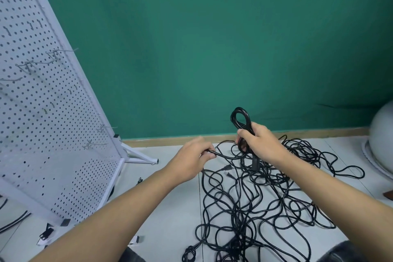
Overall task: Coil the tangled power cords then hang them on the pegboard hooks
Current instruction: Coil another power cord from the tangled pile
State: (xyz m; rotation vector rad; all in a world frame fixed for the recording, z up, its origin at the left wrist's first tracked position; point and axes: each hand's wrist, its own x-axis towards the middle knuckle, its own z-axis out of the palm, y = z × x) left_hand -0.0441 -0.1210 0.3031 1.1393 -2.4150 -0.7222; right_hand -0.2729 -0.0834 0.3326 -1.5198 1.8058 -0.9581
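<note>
Tangled cords on floor; right grip clasps a small coil, left grip pinches one strand.

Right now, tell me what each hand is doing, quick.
Left hand: closed, pinching a loose cord strand from the tangle.
Right hand: closed, gripping a small coil of black cord.

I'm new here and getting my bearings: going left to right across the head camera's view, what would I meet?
Pegboard → left hand pinching a cord strand → right hand gripping the coiled cord → grey rounded object at the edge. The tangled pile spreads beneath both hands, so I leave it out.
</note>
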